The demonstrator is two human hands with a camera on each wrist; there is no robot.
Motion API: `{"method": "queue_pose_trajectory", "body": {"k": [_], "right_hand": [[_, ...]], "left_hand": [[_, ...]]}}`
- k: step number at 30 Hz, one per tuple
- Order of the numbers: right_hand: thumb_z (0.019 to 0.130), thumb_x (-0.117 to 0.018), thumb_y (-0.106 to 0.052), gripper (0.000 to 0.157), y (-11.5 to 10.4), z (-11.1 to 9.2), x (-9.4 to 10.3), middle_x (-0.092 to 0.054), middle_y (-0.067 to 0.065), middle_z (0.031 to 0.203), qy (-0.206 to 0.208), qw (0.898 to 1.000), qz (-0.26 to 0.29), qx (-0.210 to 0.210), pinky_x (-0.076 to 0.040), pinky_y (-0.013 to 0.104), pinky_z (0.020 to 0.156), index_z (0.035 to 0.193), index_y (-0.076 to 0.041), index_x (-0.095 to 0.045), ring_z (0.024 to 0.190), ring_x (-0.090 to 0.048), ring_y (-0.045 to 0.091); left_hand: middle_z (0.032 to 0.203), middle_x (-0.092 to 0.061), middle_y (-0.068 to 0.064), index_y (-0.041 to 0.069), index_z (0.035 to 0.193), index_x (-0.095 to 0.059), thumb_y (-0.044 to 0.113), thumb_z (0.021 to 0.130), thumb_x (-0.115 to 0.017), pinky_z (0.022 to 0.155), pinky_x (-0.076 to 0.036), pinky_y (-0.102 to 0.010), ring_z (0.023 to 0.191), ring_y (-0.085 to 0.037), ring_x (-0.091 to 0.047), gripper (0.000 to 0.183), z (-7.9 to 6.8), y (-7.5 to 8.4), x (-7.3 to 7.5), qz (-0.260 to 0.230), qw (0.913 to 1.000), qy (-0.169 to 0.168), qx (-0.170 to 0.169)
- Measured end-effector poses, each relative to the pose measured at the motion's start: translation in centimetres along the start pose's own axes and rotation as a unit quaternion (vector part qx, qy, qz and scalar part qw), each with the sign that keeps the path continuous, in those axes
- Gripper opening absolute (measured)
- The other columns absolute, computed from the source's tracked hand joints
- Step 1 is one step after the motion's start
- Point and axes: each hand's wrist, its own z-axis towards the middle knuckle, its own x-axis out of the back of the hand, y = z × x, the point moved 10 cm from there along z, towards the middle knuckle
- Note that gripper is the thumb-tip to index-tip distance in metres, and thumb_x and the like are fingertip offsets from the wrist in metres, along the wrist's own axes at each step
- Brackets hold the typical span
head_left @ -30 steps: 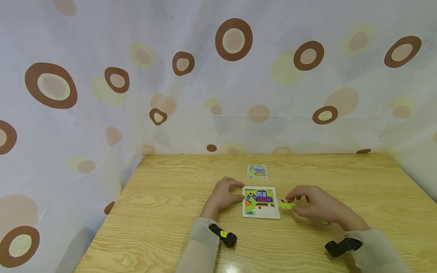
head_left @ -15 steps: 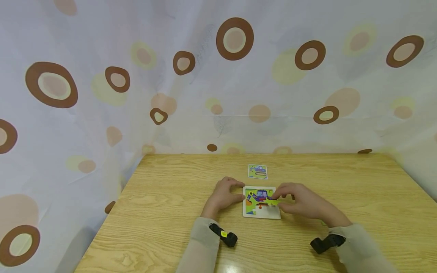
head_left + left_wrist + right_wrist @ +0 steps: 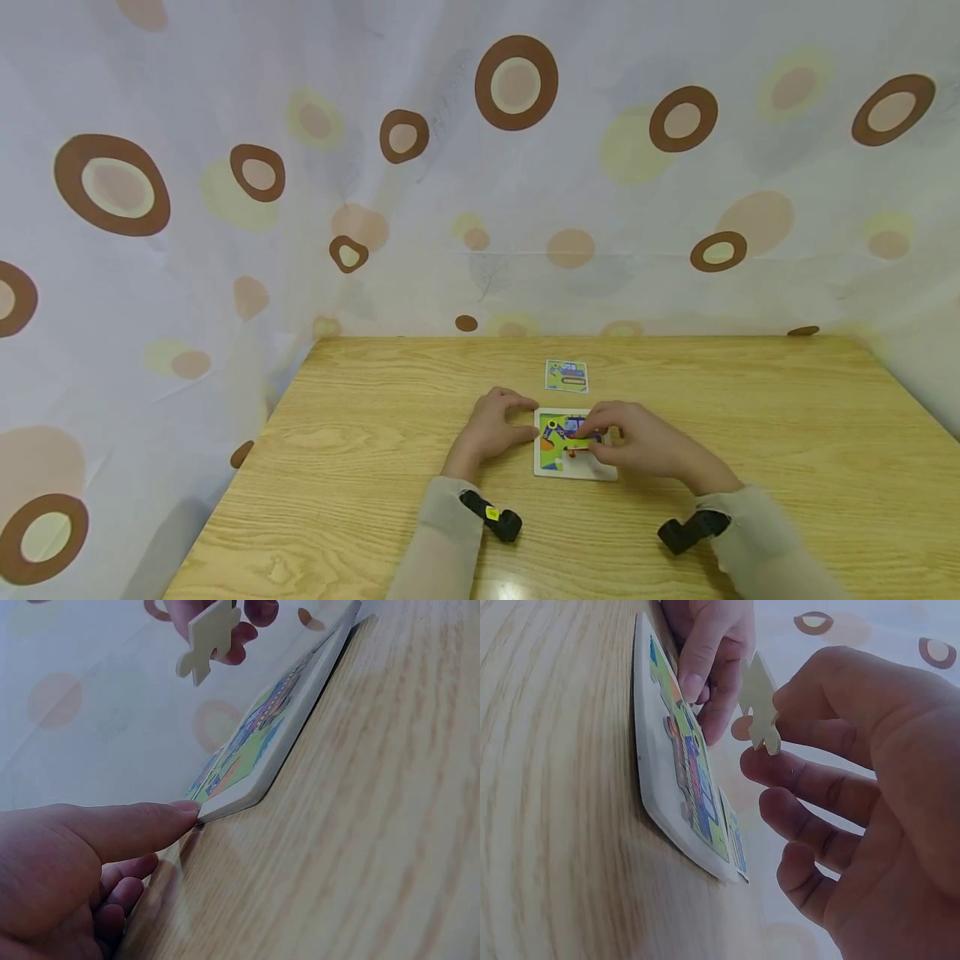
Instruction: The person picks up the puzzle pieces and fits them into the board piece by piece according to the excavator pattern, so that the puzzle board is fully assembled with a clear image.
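My right hand (image 3: 641, 437) pinches a jigsaw piece (image 3: 214, 634) between thumb and fingers, just above the puzzle board (image 3: 581, 472). From the left wrist the piece's pale back is visible, tilted and apart from the board. Inside the board's white frame lies a partly filled picture of a blue digger on green; its lower right area shows bare white, and the right hand covers some of the picture. At the board's left side, my left hand (image 3: 491, 429) touches the edge with thumb and forefinger, its thumb (image 3: 139, 829) lying straight.
A small picture card (image 3: 566, 377) with the same digger lies behind the board. The wooden table (image 3: 360, 433) ends at a patterned cloth (image 3: 435, 200) at the back and left.
My right hand has carried the jigsaw piece leftward, from beside the board to over its picture. The left hand has stayed at the board's left edge.
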Motion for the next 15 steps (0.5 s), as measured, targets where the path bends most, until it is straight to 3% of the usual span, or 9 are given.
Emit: {"method": "queue_pose_trajectory", "body": {"k": [6, 15], "right_hand": [[0.093, -0.066, -0.007, 0.020, -0.1, 0.3, -0.6, -0.067, -0.003, 0.104, -0.004, 1.000, -0.001, 0.009, -0.050, 0.036, 0.068, 0.109, -0.013, -0.076, 0.087, -0.057, 0.014], [0.093, -0.068, -0.010, 0.018, 0.4, 0.2, -1.4, -0.065, -0.005, 0.106, -0.024, 1.000, -0.018, -0.007, -0.052, 0.035, 0.078, 0.107, -0.015, -0.078, 0.097, -0.059, 0.015]], "left_hand": [[0.130, -0.052, -0.005, 0.019, 0.121, -0.071, 0.024, 0.087, -0.078, 0.107, -0.035, -0.046, 0.126, -0.029, -0.042, 0.035, -0.1, 0.1, 0.0, 0.003, 1.0000, -0.001, -0.002], [0.129, -0.052, -0.005, 0.018, 0.121, -0.071, 0.023, 0.086, -0.078, 0.107, -0.035, -0.045, 0.126, -0.029, -0.043, 0.036, -0.2, 0.2, 0.1, 0.007, 1.0000, 0.001, -0.004]]}}
